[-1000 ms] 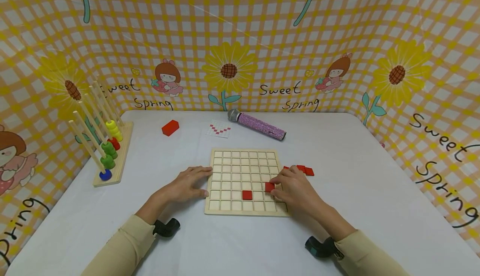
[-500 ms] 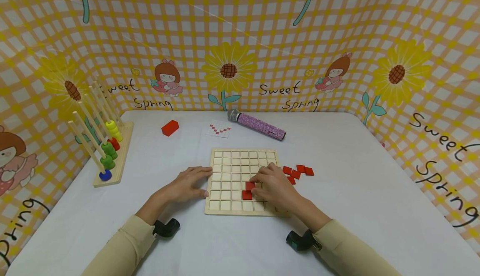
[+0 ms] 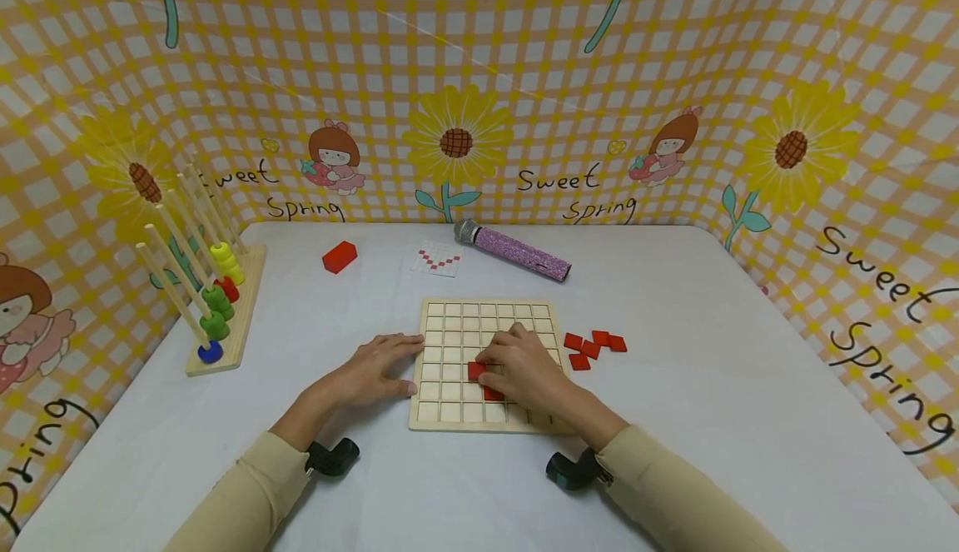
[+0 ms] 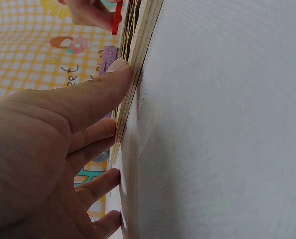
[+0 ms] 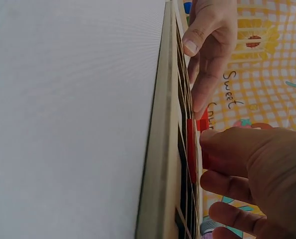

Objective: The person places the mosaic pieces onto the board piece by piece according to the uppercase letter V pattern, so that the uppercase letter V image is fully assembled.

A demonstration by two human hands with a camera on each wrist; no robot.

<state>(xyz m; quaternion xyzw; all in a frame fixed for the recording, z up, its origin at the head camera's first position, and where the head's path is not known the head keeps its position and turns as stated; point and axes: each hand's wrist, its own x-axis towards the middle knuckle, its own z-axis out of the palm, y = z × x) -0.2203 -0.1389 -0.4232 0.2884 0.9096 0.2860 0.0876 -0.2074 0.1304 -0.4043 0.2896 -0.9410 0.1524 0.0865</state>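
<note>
Red, flat and square, one tile [image 3: 474,371] was pinched between the thumb and fingers of my right hand [image 3: 523,369], near the middle of a pale wooden gridded board [image 3: 449,338]. Whether it touched the grid I could not tell. Another red square tile [image 3: 493,395] lay at five o'clock from it, partly covered by that hand. My left hand [image 3: 370,370] was unclenched, grasping nothing, its fingertips against the board's nine o'clock edge. Five loose red tiles [image 3: 590,350] lay at the board's three o'clock. Noted beyond: a glittery purple microphone [image 3: 520,254] towards half past twelve, a red-patterned white card [image 3: 437,258] at eleven, a red block [image 3: 340,257] at ten.
</note>
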